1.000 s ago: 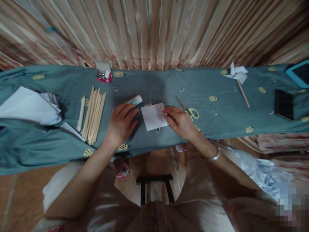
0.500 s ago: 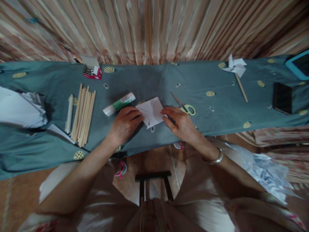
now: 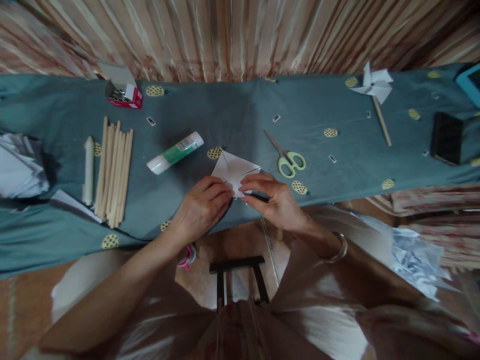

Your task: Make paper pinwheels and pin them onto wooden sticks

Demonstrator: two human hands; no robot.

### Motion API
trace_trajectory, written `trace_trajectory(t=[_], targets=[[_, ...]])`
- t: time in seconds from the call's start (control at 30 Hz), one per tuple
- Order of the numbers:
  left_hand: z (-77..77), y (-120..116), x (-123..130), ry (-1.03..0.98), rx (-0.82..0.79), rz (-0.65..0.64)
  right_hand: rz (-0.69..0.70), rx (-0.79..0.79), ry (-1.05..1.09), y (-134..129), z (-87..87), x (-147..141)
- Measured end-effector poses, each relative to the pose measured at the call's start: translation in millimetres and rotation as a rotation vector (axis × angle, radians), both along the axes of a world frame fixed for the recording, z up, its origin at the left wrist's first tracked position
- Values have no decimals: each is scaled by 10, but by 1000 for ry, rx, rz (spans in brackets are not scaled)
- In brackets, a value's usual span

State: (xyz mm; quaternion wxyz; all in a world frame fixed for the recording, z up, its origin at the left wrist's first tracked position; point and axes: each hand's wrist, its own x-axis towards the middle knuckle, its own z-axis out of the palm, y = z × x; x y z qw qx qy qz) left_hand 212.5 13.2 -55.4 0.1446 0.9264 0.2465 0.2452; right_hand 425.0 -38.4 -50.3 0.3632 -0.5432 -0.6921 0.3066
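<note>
A small white paper square (image 3: 234, 167) with slits running in from its corners is between my two hands, near the table's front edge. My left hand (image 3: 204, 202) pinches its near left side, fingers pressed together. With thumb and forefinger, my right hand (image 3: 275, 197) grips the near right side of the paper. The fingers cover the paper's near corner. Just right of it lie scissors (image 3: 287, 159) with pale green handles. To the left a green and white glue stick (image 3: 175, 152) lies on its side.
Wooden sticks (image 3: 114, 175) lie at left beside a white pen-like tube (image 3: 89, 170) and stacked paper (image 3: 20, 167). Behind stands an open red box (image 3: 125, 95) of small metal pieces. At right are a paper pinwheel (image 3: 376, 87) on a stick and a dark phone (image 3: 447, 138).
The paper has turned and come nearer the front edge. My right hand has moved left, closer to my left hand. The view has shifted slightly.
</note>
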Motion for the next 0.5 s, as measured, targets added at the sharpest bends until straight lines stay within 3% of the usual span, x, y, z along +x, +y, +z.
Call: trace_trajectory(t=[0.3, 0.5], targets=[[7, 12, -64, 23, -29, 67, 14, 59, -91, 69, 73, -76], [-15, -54, -50, -56, -50, 66, -23, 45, -109, 98, 27, -129]])
